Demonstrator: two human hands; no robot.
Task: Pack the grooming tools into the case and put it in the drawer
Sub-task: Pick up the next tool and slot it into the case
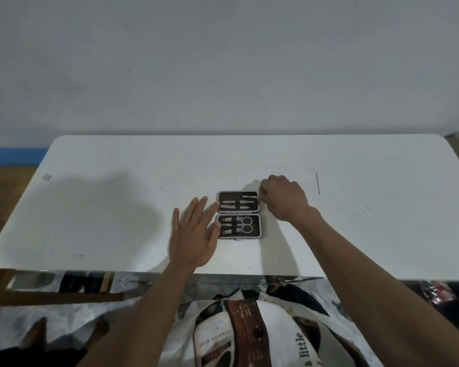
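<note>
Mid-table, the open case (238, 214) looks full; the flat left hand (194, 234) steadies it, the right hand (284, 197) pinches its far half, so closing seems next.

We see a smooth, matt white table (117, 207), a case (239, 215) with dark matt lining and shiny metal tools (237, 225).
</note>
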